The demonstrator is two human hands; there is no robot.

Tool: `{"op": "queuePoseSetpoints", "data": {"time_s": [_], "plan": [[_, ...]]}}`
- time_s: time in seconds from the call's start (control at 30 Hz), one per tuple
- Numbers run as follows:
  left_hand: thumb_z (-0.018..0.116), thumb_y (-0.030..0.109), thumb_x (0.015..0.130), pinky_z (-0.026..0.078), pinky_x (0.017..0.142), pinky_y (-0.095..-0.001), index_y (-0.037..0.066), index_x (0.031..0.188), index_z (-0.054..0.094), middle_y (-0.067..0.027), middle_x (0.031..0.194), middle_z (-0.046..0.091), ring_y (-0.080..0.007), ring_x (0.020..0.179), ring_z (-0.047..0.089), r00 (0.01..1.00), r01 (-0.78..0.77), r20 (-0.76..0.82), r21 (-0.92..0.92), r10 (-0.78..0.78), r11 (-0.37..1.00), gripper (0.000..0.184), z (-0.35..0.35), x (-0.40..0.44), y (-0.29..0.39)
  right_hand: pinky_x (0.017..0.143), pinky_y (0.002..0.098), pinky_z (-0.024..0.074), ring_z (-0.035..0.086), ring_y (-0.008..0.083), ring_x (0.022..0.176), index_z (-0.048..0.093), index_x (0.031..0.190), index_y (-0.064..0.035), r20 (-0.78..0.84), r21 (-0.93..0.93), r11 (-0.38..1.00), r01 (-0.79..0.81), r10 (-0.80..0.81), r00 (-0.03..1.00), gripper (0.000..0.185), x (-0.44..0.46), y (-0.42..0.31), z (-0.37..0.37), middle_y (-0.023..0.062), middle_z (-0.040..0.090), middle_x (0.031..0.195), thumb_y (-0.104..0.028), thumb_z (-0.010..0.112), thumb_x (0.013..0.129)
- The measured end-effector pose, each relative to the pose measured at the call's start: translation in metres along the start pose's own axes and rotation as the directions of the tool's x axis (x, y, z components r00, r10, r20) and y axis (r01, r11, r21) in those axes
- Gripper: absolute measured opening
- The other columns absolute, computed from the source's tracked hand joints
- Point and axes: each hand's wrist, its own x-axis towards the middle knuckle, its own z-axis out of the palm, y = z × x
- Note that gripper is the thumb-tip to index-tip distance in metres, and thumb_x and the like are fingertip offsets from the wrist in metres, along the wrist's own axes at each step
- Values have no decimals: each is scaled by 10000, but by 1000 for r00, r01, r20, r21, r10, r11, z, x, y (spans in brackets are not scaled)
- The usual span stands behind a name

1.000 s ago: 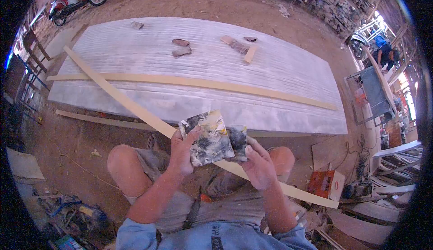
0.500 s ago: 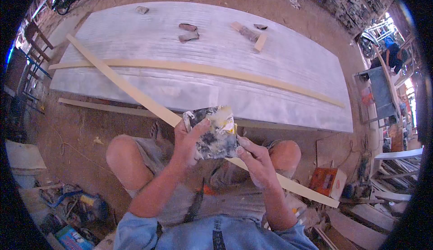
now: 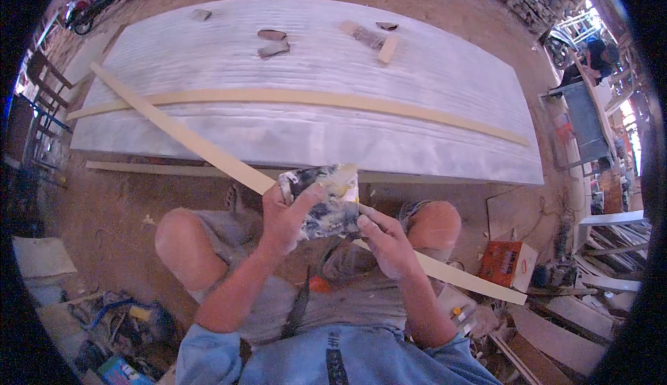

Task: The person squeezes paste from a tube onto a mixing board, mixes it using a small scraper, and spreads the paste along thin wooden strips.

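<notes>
A small flat board (image 3: pixel 329 211), smeared with black, white and yellowish putty, is held up over my lap. My left hand (image 3: pixel 279 219) is closed on its left side, thumb lying across the smeared face. At the lower right edge, my right hand (image 3: pixel 387 241) is closed with thumb and fingers pinched there; whether it also holds a thin tool is hidden. Behind both hands a pale wooden strip (image 3: pixel 184 137) runs diagonally from the large whitish panel (image 3: pixel 445 142) across my lap. Another long strip (image 3: pixel 313 97) lies lengthwise on that panel.
Sandpaper-like dark scraps (image 3: pixel 273 43) and small wood blocks (image 3: pixel 388 49) lie on the panel. An orange-and-white box (image 3: pixel 504 265) stands at right, near stacked boards (image 3: pixel 563 333). Power tools (image 3: pixel 128 322) lie at lower left. Another person (image 3: pixel 597 62) is at far right.
My view has shifted slightly, so the panel and strips sit a little higher and further left. Both hands stay on the board; my right hand has moved slightly left and up.
</notes>
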Motion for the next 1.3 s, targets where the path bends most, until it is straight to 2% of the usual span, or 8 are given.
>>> {"op": "queuePoseSetpoints", "data": {"time_s": [0.1,0.17,0.4,0.7,0.8,0.87,1.13,1.3], "plan": [[670,93,899,593,702,-306,-25,1061,646,-87,938,710,-135,794,692,989,70,-104,-280,-103,957,202,6,0,3,1006,339,449,582,191,1153,494,1382,47,-170,373,928,-5,74,983,430,-11,5,-2,100,599,1298,-189,512,1023],[673,103,899,594,689,-305,-19,1064,645,-88,941,709,-135,785,691,993,80,-62,-315,-104,946,207,4,3,6,1033,351,437,562,202,1198,460,1408,52,-15,329,941,76,-76,997,457,-13,2,-1,107,584,1323,-184,515,1021],[670,116,903,594,670,-298,-18,1072,639,-89,946,706,-128,761,687,990,115,-42,-333,-137,936,217,2,1,-4,1041,330,401,543,186,1194,508,1370,64,-58,-24,985,173,-174,983,433,-2,14,2,93,596,1286,-167,545,1005],[678,126,903,591,681,-306,-12,1057,640,-72,951,703,-133,791,684,998,54,-20,7,-54,999,211,1,-6,-6,981,288,417,552,130,1107,592,1265,58,-14,-261,960,100,-107,994,344,-4,24,-7,71,644,1159,-156,541,1000],[676,112,897,599,710,-328,-12,1056,633,-83,972,704,-150,819,692,993,85,-79,-83,-92,993,207,2,-5,-14,926,318,463,596,151,1048,563,1283,58,-166,-201,975,92,-126,978,357,-11,19,-5,108,659,1148,-173,515,1016],[670,93,890,606,727,-340,-10,1057,625,-94,975,703,-168,821,702,988,93,-77,-414,-137,905,201,0,2,-3,894,332,491,638,192,983,560,1303,23,-228,251,957,145,-87,970,370,-17,1,-10,100,673,1122,-203,474,1023],[636,128,903,621,730,-383,18,1141,592,-108,1014,685,-229,846,712,988,95,-82,-346,-131,934,266,-4,4,-8,670,302,515,644,158,791,577,1167,33,-256,55,993,103,-86,963,298,-32,-7,1,134,690,987,-212,474,1033],[643,81,921,586,707,-288,-14,1095,623,-77,983,700,-121,819,678,990,-7,-135,-307,-36,952,199,6,-7,-8,490,246,461,573,99,567,613,1062,14,-290,139,989,59,-16,957,211,-22,-7,22,77,677,819,-169,521,1010]]}}
